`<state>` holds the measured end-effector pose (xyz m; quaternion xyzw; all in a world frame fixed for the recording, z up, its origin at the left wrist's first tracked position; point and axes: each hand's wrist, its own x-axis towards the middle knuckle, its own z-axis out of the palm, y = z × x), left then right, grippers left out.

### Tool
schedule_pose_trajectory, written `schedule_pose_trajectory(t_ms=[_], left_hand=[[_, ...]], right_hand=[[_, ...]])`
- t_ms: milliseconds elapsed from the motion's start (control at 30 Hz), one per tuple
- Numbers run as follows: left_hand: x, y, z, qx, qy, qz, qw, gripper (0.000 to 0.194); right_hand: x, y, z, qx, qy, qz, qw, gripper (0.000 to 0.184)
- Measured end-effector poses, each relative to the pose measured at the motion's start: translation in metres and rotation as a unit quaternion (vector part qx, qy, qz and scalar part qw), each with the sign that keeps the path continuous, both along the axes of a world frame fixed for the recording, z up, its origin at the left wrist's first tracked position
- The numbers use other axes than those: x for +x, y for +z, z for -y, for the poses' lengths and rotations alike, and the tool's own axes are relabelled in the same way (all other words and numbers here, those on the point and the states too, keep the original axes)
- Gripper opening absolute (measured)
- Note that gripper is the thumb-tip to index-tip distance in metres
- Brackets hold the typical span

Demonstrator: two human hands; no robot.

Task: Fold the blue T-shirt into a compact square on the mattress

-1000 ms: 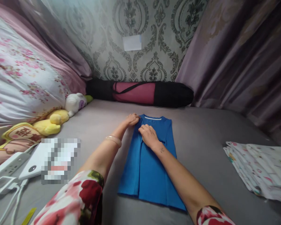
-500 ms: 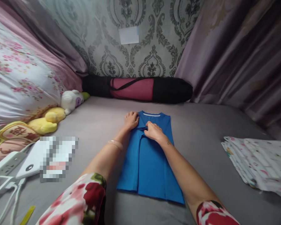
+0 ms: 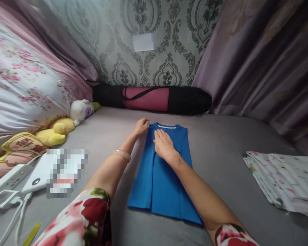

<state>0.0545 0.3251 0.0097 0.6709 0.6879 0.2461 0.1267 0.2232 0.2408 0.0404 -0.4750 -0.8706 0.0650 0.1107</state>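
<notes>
The blue garment (image 3: pixel 166 194) lies flat at the middle of the gray bed surface (image 3: pixel 220 153), its neckline (image 3: pixel 167 127) at the far end and its straight hem at the near end. A lengthwise fold edge (image 3: pixel 152 184) runs along its left part down to the hem. The right hand (image 3: pixel 164 144) rests on the upper left part of the garment, palm down, with fingers extended and close together. The left hand (image 3: pixel 141 126) is at the far left corner, its fingers bent against the garment's edge; whether they pinch the fabric cannot be told. A pale bangle (image 3: pixel 122 154) encircles the left forearm, and both sleeves are floral. To the right, well apart from the garment, lies a folded white patterned cloth (image 3: pixel 284 182). At the near left are a white power strip (image 3: pixel 15 176), white cables (image 3: pixel 20 218), a white device (image 3: pixel 38 174) and a yellow strip (image 3: pixel 32 234). Beyond them, plush toys (image 3: pixel 52 132) line the base of a floral cushion (image 3: pixel 28 82). At the far side, a black and dark-pink cylindrical bag (image 3: pixel 151 100) lies along the patterned wall (image 3: pixel 169 65), below a white paper (image 3: pixel 143 42).
</notes>
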Motion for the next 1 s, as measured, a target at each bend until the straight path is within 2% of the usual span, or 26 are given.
schedule_pose_trajectory(t_ms=[67, 200, 333, 433, 533, 600, 700, 767, 867, 900, 1000], left_hand=[[0.001, 0.001, 0.003, 0.000, -0.039, 0.014, 0.999, 0.038], [0.012, -0.014, 0.012, -0.020, -0.107, 0.030, 0.994, 0.041], [0.015, -0.030, 0.016, -0.032, -0.128, 0.004, 0.991, 0.045], [0.012, -0.036, 0.016, -0.029, -0.144, -0.046, 0.988, 0.048], [0.010, -0.038, 0.015, -0.022, -0.147, -0.081, 0.986, 0.048], [0.010, -0.036, 0.014, -0.020, -0.147, -0.099, 0.984, 0.048], [0.014, -0.024, 0.011, -0.022, -0.147, -0.119, 0.982, 0.043], [0.021, -0.013, 0.009, -0.018, -0.138, -0.126, 0.982, 0.038], [0.042, 0.003, 0.003, -0.014, -0.122, -0.129, 0.984, 0.034], [0.050, 0.006, 0.001, -0.019, -0.121, -0.129, 0.984, 0.033], [0.075, 0.009, -0.008, -0.044, -0.120, -0.129, 0.983, 0.032]], right_hand=[[-0.010, -0.014, 0.003, -0.011, 0.036, -0.017, 0.999, 0.055], [-0.015, -0.037, 0.002, -0.056, 0.022, -0.014, 0.998, 0.068], [-0.010, -0.042, 0.000, -0.096, 0.015, 0.000, 0.995, 0.073], [-0.008, -0.030, 0.004, -0.124, 0.014, 0.018, 0.992, 0.075], [-0.002, -0.007, 0.003, -0.161, 0.032, 0.064, 0.984, 0.073], [0.011, 0.011, -0.005, -0.189, 0.059, 0.079, 0.977, 0.057], [0.047, 0.027, -0.032, -0.207, 0.084, 0.018, 0.975, 0.031], [0.079, 0.026, -0.054, -0.169, 0.035, -0.044, 0.984, 0.027], [0.120, 0.010, -0.082, -0.130, -0.130, -0.096, 0.978, 0.026], [0.128, 0.003, -0.087, -0.126, -0.164, -0.110, 0.972, 0.026], [0.137, -0.016, -0.096, -0.129, -0.183, -0.147, 0.964, 0.026]])
